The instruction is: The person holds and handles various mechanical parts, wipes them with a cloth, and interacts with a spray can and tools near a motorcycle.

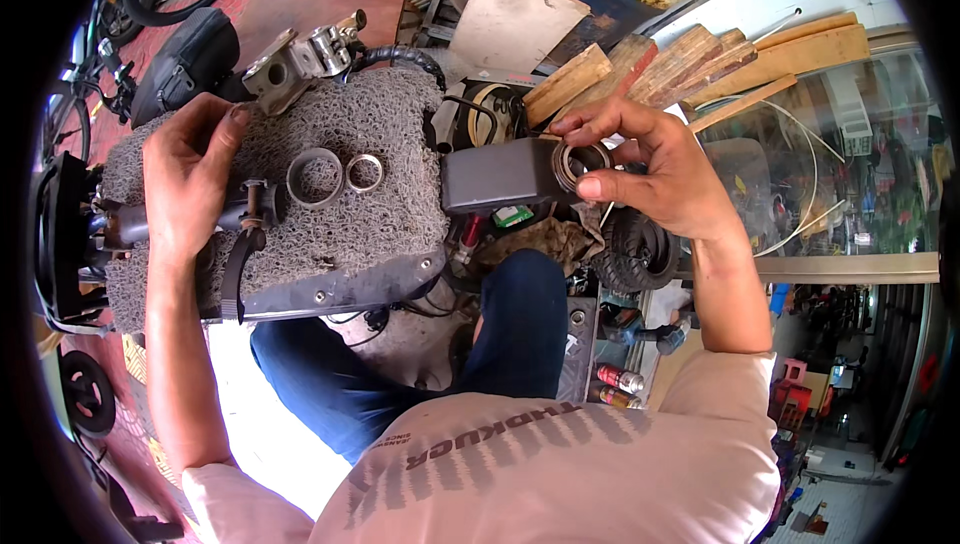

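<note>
Between the thumb and fingers of my right hand (665,159) is a metal bearing ring (566,166), held up beside the end of a dark grey box-shaped part (500,176). My left hand (188,174) is above the left part of the grey looped mat (400,229). Its fingers are curled and the thumb is close to the forefinger; what they pinch, if anything, does not show. A wide metal ring (292,180) and a smaller metal ring (376,174) lie side by side on the mat. Just past my left hand is a metal clamp bracket (280,74).
A black zipped bag (190,64) sits at the far left. A dark tube with a clamp and strap (235,274) lies on the mat. Wooden boards (680,69) and a glass-topped case (820,159) stand at right. A small tyre (640,252) is below my right hand.
</note>
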`<state>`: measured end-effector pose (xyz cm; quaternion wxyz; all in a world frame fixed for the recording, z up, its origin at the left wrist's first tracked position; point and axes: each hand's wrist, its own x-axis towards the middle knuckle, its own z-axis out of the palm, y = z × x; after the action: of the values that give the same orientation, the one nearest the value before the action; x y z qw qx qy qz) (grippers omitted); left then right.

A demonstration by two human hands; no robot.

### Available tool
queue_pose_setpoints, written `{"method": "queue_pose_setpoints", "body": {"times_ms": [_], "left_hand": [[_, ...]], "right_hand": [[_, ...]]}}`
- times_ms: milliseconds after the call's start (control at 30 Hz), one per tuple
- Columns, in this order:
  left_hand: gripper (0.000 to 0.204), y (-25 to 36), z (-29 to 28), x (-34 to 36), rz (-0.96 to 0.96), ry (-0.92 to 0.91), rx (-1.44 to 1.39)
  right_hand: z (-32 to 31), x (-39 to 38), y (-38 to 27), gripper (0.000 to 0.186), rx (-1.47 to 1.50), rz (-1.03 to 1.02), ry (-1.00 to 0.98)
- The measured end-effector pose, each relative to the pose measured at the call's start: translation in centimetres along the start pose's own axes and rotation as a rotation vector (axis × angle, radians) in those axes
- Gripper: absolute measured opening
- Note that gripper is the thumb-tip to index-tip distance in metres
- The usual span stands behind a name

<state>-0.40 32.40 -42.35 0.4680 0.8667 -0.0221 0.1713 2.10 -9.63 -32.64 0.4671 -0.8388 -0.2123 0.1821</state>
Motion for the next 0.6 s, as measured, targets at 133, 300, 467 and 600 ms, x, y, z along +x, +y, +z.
{"method": "queue_pose_setpoints", "body": {"times_ms": [133, 300, 467, 600], "left_hand": [[0.025, -0.3, -0.2, 0.1, 0.023, -0.005, 0.023], [0.027, -0.2, 0.0, 0.6, 0.006, -0.014, -0.005], [0.028, -0.7, -0.6, 0.7, 0.006, -0.026, 0.066], [0.029, -0.4, -0.2, 0.5, 0.043, -0.041, 0.050]], "right_hand": [[1.0, -0.7, -0.7, 0.033, -0.155, -0.001, 0.075], [-0.2, 2.2, -2.7, 0.047, -0.891, -0.502, 0.200], [2.8, 7.4, -3.5, 0.070, -1.145, -0.900, -0.232], [3.0, 8.3, -2.0, 0.082, -1.103, -0.795, -0.431]]}}
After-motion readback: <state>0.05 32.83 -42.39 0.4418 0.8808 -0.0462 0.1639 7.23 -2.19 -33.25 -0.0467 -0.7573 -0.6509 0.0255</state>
